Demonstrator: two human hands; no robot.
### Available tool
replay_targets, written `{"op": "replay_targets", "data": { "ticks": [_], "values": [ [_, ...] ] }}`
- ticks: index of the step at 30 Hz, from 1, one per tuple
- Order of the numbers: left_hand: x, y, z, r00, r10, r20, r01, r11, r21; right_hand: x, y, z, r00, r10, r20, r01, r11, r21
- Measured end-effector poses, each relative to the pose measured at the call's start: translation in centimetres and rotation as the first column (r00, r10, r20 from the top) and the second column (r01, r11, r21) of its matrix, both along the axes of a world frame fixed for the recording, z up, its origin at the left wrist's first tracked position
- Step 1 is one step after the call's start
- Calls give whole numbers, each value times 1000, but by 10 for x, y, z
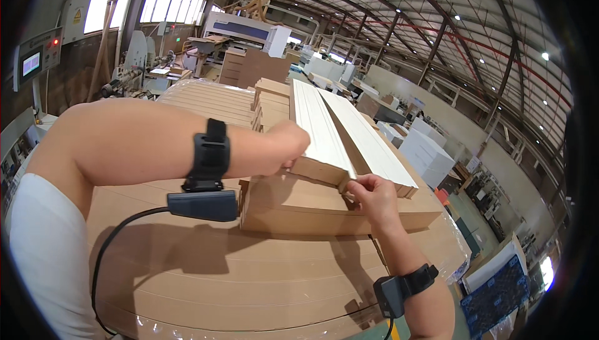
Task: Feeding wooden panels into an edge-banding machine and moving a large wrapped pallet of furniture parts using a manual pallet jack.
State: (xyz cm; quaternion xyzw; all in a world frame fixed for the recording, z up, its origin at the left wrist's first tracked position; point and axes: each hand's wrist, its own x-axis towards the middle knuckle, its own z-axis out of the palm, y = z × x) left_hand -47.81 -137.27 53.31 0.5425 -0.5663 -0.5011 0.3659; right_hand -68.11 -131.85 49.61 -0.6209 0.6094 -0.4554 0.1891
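A long stack of narrow white-topped boards (317, 129) lies lengthwise ahead of me, its brown end facing me. My left hand (286, 145) has its fingers curled round the near left corner of this stack. At the near right corner, my right hand (375, 198) grips the edge between thumb and fingers. Both hands partly hide the corners. A second row of white-topped boards (368, 137) runs alongside on the right, with a gap between that narrows toward the far end. Beneath both rows is a layer of brown boards (299, 218).
The layers rest on a wide stack of brown panels (206, 265) with clear plastic film at its edges. More brown strips (212, 106) lie at the far left. White stacked blocks (427, 153) stand to the right, and a control panel (38, 59) to the left. A cable (103, 246) hangs from my left wrist.
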Motion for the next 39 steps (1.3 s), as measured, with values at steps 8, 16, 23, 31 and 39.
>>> {"op": "replay_targets", "data": {
  "ticks": [8,16,23,31,39],
  "values": [
    [50,-8,-7,998,-41,44,44,996,-78,33,0,-8,986,167,7,-167,986,6],
    [51,-15,25,901,-255,352,285,958,-34,40,-4,15,933,85,-350,-88,996,6],
    [15,-20,31,604,-228,764,388,921,-31,30,-2,16,912,33,-409,-37,999,-3],
    [-10,-30,15,386,-58,921,475,868,-144,-10,8,7,864,-141,-484,47,979,-200],
    [-24,-32,21,466,-72,882,387,913,-130,-4,77,0,959,141,-248,-136,990,36]
  ]
}}
